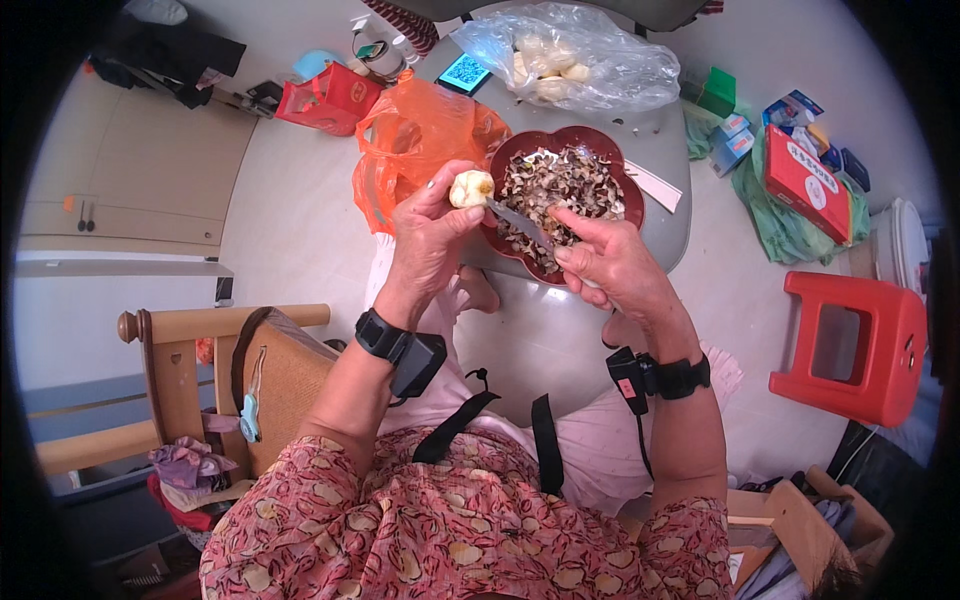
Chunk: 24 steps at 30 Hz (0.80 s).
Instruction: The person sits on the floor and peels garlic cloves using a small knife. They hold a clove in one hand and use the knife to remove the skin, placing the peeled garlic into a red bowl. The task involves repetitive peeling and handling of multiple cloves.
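My left hand holds a pale, mostly peeled round corm, which looks like a water chestnut, between thumb and fingers. A brown spot shows on its right side. In my right hand is a knife, gripped by its handle, the blade tip close to the corm's lower edge. I cannot tell whether the tip touches it. Beneath the knife, a dark red lobed bowl is full of brown and white peelings. Several peeled corms lie in a clear plastic bag at the back.
The bowl stands on a grey seat, with an orange plastic bag at its left and a phone with a lit screen behind. A white strip lies right of the bowl. A red plastic stool stands on the floor at right.
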Each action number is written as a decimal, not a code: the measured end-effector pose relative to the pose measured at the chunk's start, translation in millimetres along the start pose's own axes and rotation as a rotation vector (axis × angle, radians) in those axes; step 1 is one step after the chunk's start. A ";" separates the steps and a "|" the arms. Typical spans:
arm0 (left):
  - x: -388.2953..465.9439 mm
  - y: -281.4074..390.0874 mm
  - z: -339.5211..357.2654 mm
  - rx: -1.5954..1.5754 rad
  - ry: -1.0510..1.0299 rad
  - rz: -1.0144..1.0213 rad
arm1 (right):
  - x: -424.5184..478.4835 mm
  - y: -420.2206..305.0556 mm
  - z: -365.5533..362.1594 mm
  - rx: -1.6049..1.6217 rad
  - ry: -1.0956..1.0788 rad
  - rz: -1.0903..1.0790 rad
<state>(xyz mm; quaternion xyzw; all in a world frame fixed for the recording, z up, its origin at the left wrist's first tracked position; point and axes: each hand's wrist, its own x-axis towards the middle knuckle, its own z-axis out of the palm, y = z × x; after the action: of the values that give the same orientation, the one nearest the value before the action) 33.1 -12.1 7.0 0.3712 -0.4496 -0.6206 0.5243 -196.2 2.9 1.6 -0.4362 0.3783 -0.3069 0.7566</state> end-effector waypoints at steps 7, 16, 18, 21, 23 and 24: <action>-1.9 1.8 1.8 0.064 0.003 -0.007 | -0.6 3.6 4.8 0.143 -0.012 0.001; -0.6 12.1 -4.3 0.160 -0.049 -0.087 | -5.5 -2.8 5.9 -0.077 0.127 -0.059; -0.5 13.2 -6.9 0.174 -0.076 -0.115 | -6.4 -2.6 6.5 -0.169 0.170 -0.113; 0.3 15.1 -5.8 0.114 -0.128 -0.164 | -7.0 3.4 6.7 -0.259 0.235 -0.215; 0.1 14.0 -2.2 0.037 -0.130 -0.162 | -7.7 7.8 5.3 -0.336 0.259 -0.274; -0.2 13.2 0.3 -0.001 -0.131 -0.161 | -7.2 11.5 6.0 -0.300 0.268 -0.281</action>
<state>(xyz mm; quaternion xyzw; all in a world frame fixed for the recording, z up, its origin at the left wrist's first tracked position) 37.0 -12.5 19.6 0.3646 -0.4513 -0.6839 0.4423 -193.3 16.1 -4.5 -0.5475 0.4521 -0.4045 0.5763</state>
